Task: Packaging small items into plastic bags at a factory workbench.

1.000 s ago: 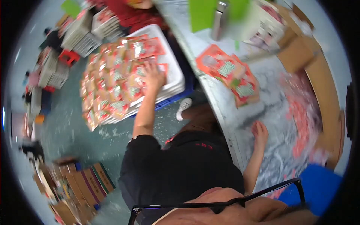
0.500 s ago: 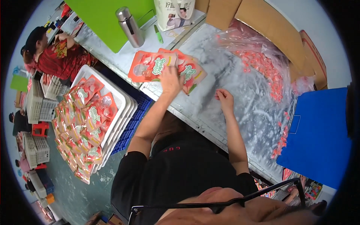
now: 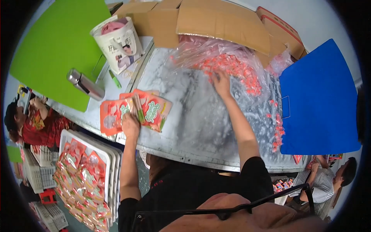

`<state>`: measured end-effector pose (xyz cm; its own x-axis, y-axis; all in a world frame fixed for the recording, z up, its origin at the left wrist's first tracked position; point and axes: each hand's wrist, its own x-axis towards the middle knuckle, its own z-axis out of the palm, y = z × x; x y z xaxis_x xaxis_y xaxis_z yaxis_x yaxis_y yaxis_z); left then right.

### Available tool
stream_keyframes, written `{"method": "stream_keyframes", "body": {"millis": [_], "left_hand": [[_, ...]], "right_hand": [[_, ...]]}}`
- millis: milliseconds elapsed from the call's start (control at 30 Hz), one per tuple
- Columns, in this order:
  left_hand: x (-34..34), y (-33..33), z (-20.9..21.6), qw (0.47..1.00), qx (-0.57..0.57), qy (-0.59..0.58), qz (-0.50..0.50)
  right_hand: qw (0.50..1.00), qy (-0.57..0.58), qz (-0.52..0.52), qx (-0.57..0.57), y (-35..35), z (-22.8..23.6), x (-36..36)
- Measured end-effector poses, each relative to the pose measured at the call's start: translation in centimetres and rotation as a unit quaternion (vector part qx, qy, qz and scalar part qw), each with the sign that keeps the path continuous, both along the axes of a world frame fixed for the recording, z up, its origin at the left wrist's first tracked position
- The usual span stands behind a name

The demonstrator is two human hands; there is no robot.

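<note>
My left hand [image 3: 130, 124] is closed on the near edge of a red and cream printed pouch [image 3: 112, 115], which lies with others at the left of the metal table. Right beside it, more such pouches [image 3: 154, 111] overlap in a loose fan. My right hand [image 3: 221, 83] reaches forward with its fingers apart, at the near edge of a heap of small red wrapped packets [image 3: 232, 65]. Nothing shows in its grip, though the fingertips partly blend with the packets. Clear plastic sheeting [image 3: 193, 54] surrounds the heap's far side.
White trays [image 3: 112, 166] piled with filled pouches stand at my left. A steel flask [image 3: 87, 85], green cutter [image 3: 115, 80] and tote bag [image 3: 119, 46] sit far left. A blue board [image 3: 320, 104] bounds the right; cardboard [image 3: 220, 25] the back. Co-workers sit either side.
My view has swung to the right. My right hand has gone from above the table's middle forward to the red packets, its fingers opening. My left hand stays at the pouches.
</note>
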<state>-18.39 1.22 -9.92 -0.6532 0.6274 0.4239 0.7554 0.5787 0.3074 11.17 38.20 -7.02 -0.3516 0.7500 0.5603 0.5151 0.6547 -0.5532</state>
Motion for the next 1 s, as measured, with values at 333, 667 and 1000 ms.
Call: {"method": "stream_keyframes", "body": {"millis": [333, 667, 1000], "left_hand": [[0.9, 2.0, 0.2, 0.996, 0.006, -0.049, -0.076], [-0.9, -0.8, 1.5, 0.994, -0.018, -0.101, -0.027], [5.3, -1.4, 9.5, 0.988, -0.007, -0.091, -0.127]], "right_hand": [[0.937, -0.203, -0.221, -0.178, 20.4, -4.7, -2.1], [0.935, -0.305, 0.140, -0.117, 1.9, 2.4, -6.0], [0.977, -0.133, 0.155, 0.070, -11.5, 3.8, -1.7]]}}
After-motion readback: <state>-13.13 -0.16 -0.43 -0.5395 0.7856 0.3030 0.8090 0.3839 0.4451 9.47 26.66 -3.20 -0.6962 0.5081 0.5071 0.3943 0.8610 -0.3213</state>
